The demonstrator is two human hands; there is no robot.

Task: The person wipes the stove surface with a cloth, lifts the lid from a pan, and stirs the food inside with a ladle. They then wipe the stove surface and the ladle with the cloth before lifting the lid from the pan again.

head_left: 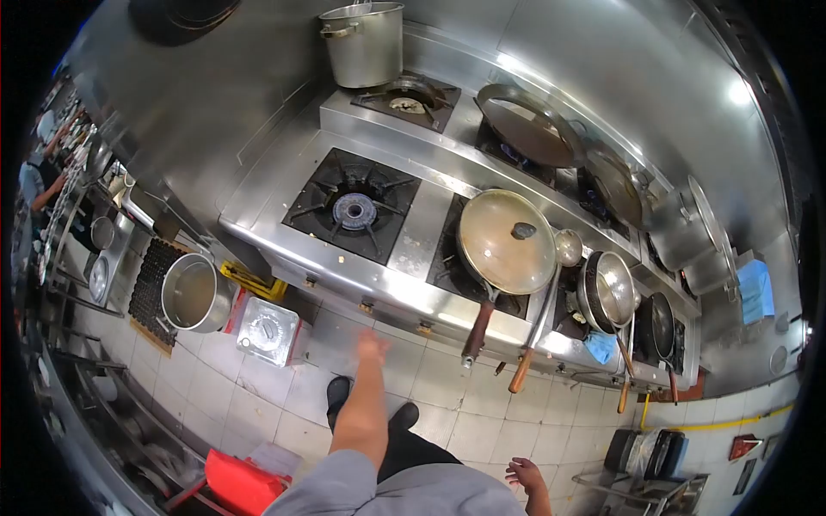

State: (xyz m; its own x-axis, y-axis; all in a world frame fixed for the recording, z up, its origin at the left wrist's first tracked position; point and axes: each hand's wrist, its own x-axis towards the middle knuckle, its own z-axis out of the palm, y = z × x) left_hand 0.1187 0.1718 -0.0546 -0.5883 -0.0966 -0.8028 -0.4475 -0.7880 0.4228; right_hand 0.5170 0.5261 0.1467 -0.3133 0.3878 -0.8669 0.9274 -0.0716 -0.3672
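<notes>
Kitchen, steel-walled, with pale floor tiles [486,413] and one long counter [411,249] of burners. Clock readings taken with twelve at the top of the view.

Left hand [372,347]: one, bare, arm stretched forward over the floor, foremost of the pair. Blurred; spread of the fingers cannot be told; nothing seen in its hold. Nearest items: knob [366,307] on the counter front, at twelve; tin [268,331], square, at nine; front burner [353,211], further off, at twelve. Contact with the knob: cannot be told.

Right hand [525,473]: one, bare, low beside the body, fingers loosely parted, holding nothing. Well apart from the counter.

Lidded pan [508,245]: one, on the counter, at two from the left hand, at twelve from the right. Handle [478,334] juts past the counter edge, long axis about one to seven, grip end toward the body; at three from the left hand, between eleven and twelve from the right.

Ladle [544,318]: one, just beside the pan, long axis nearly parallel to the handle; wooden end at twelve from the right hand, which lies nearer to it than the left.
</notes>
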